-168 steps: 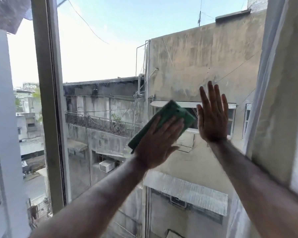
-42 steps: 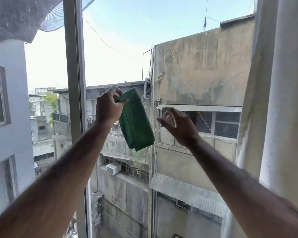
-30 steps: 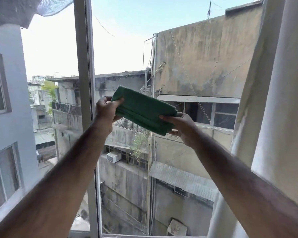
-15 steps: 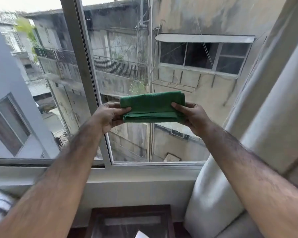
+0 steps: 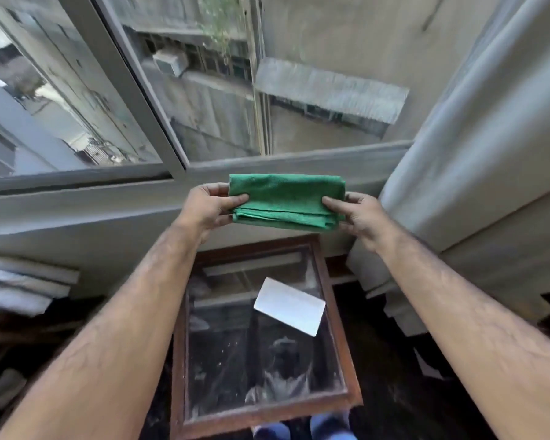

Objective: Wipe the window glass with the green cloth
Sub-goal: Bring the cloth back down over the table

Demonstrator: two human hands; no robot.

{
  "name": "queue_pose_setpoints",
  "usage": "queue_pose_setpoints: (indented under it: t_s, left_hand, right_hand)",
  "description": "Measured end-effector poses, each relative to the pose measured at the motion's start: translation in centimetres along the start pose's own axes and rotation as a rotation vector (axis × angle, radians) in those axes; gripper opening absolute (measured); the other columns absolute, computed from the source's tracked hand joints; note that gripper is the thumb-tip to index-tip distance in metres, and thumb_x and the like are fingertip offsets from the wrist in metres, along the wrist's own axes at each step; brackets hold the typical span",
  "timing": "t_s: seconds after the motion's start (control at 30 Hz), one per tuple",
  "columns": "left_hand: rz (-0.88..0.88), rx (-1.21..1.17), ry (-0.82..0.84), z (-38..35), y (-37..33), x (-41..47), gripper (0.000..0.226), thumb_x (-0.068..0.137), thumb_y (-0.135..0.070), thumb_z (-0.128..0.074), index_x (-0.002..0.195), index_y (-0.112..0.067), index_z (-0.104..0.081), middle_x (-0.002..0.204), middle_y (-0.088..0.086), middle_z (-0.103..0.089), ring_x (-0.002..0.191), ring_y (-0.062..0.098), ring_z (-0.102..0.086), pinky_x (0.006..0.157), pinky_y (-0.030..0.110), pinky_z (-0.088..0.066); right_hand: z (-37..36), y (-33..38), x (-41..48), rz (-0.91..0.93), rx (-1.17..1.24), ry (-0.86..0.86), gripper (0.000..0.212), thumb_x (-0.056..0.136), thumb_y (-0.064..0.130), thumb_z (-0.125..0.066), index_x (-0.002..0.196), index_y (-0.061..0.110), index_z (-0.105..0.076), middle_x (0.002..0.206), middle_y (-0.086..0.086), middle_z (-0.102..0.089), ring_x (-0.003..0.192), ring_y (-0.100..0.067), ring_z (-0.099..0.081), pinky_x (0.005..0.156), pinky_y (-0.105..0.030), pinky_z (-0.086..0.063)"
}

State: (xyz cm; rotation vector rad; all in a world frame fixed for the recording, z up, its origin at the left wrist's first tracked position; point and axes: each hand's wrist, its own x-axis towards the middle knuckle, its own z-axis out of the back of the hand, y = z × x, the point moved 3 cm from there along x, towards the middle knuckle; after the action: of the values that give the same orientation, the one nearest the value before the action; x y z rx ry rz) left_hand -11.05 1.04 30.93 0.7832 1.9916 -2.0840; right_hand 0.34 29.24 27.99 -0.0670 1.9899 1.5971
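The green cloth [image 5: 286, 200] is folded into a flat rectangle and held level in the air between both hands, below the window sill. My left hand [image 5: 208, 206] pinches its left end and my right hand [image 5: 358, 214] pinches its right end. The window glass [image 5: 223, 90] fills the upper part of the view, behind a grey frame [image 5: 146, 100]. The cloth is away from the glass, in front of the sill [image 5: 77, 198].
Under my hands stands a small wooden-framed table with a glass top [image 5: 261, 350], a white card [image 5: 289, 306] lying on it. A pale curtain [image 5: 477, 128] hangs at the right. Stacked light boards [image 5: 19, 281] lie at the left.
The cloth came off the glass, was folded between both hands, and has been lowered from window height to below the sill. The view has tilted down to the glass-topped table.
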Motion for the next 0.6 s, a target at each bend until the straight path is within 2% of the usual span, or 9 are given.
queue_pose_setpoints:
  t_s: [0.07, 0.17, 0.23, 0.3, 0.33, 0.4, 0.47, 0.53, 0.6]
  left_hand:
    - [0.043, 0.034, -0.011, -0.2, 5.2, 1.2, 0.019, 0.081, 0.005, -0.079, 0.089, -0.012, -0.075, 0.078, 0.000, -0.081, 0.066, 0.014, -0.078, 0.055, 0.025, -0.063]
    - [0.107, 0.134, -0.010, -0.2, 12.8, 2.8, 0.021, 0.088, 0.007, -0.072, 0.105, -0.005, -0.073, 0.090, 0.006, -0.076, 0.070, 0.015, -0.076, 0.060, 0.026, -0.065]
    - [0.129, 0.193, 0.013, 0.0, 16.4, 3.8, 0.026, 0.092, 0.010, -0.066, 0.115, 0.000, -0.070, 0.091, 0.007, -0.074, 0.070, 0.013, -0.074, 0.060, 0.024, -0.065]
    - [0.154, 0.248, 0.027, 0.1, 19.7, 5.1, 0.026, 0.093, 0.012, -0.064, 0.115, 0.001, -0.069, 0.090, 0.007, -0.073, 0.066, 0.008, -0.075, 0.057, 0.021, -0.063]
    - [0.178, 0.274, 0.029, 0.0, 21.8, 5.9, 0.025, 0.092, 0.012, -0.064, 0.113, 0.000, -0.069, 0.092, 0.010, -0.074, 0.069, 0.012, -0.075, 0.058, 0.023, -0.064]
    - [0.216, 0.323, 0.018, 0.0, 25.4, 7.0, 0.022, 0.090, 0.011, -0.068, 0.106, -0.005, -0.071, 0.101, 0.017, -0.075, 0.081, 0.024, -0.075, 0.063, 0.028, -0.066]
    - [0.246, 0.372, -0.008, -0.1, 29.0, 8.0, 0.023, 0.087, 0.009, -0.073, 0.102, -0.009, -0.072, 0.109, 0.022, -0.076, 0.092, 0.033, -0.076, 0.074, 0.041, -0.068]
    - [0.267, 0.420, -0.041, -0.2, 32.4, 9.1, 0.026, 0.084, 0.007, -0.078, 0.103, -0.010, -0.072, 0.112, 0.025, -0.076, 0.100, 0.039, -0.076, 0.086, 0.053, -0.065]
    - [0.281, 0.464, -0.064, -0.4, 35.5, 10.1, 0.027, 0.082, 0.006, -0.080, 0.104, -0.010, -0.073, 0.113, 0.025, -0.076, 0.101, 0.041, -0.076, 0.088, 0.056, -0.063]
  right_hand:
    - [0.8, -5.5, 0.4, -0.084, -0.005, -0.026, 0.008, 0.090, 0.010, -0.082, 0.095, 0.015, -0.079, 0.079, 0.010, -0.084, 0.072, -0.003, -0.080, 0.058, -0.018, -0.061]
    - [2.0, -13.7, 1.1, -0.188, -0.029, -0.057, 0.013, 0.087, 0.007, -0.085, 0.095, 0.016, -0.078, 0.086, 0.007, -0.083, 0.078, -0.008, -0.080, 0.071, -0.025, -0.066]
    - [2.5, -18.1, 1.2, -0.252, -0.022, -0.072, 0.018, 0.086, 0.003, -0.085, 0.099, 0.014, -0.078, 0.094, 0.001, -0.082, 0.077, -0.011, -0.081, 0.069, -0.023, -0.064]
    - [3.0, -22.2, 1.5, -0.299, -0.016, -0.096, 0.021, 0.085, 0.000, -0.085, 0.101, 0.012, -0.078, 0.097, -0.004, -0.082, 0.075, -0.010, -0.082, 0.064, -0.020, -0.064]
    - [3.2, -24.5, 1.9, -0.324, -0.021, -0.113, 0.020, 0.086, -0.001, -0.084, 0.100, 0.011, -0.077, 0.097, -0.005, -0.082, 0.074, -0.009, -0.082, 0.063, -0.019, -0.064]
    - [3.6, -28.5, 2.4, -0.363, -0.044, -0.164, 0.019, 0.087, -0.003, -0.083, 0.096, 0.012, -0.076, 0.096, -0.005, -0.081, 0.071, -0.008, -0.081, 0.060, -0.018, -0.063]
    - [4.1, -32.3, 2.8, -0.401, -0.072, -0.218, 0.018, 0.088, -0.003, -0.082, 0.094, 0.012, -0.076, 0.097, -0.006, -0.082, 0.071, -0.009, -0.082, 0.058, -0.017, -0.062]
    - [4.4, -35.6, 3.5, -0.424, -0.099, -0.263, 0.017, 0.088, -0.002, -0.083, 0.096, 0.012, -0.076, 0.102, -0.009, -0.082, 0.081, -0.015, -0.083, 0.062, -0.020, -0.064]
    - [4.8, -38.4, 4.1, -0.435, -0.137, -0.310, 0.018, 0.087, 0.000, -0.084, 0.097, 0.013, -0.077, 0.105, -0.009, -0.083, 0.090, -0.019, -0.083, 0.069, -0.026, -0.067]
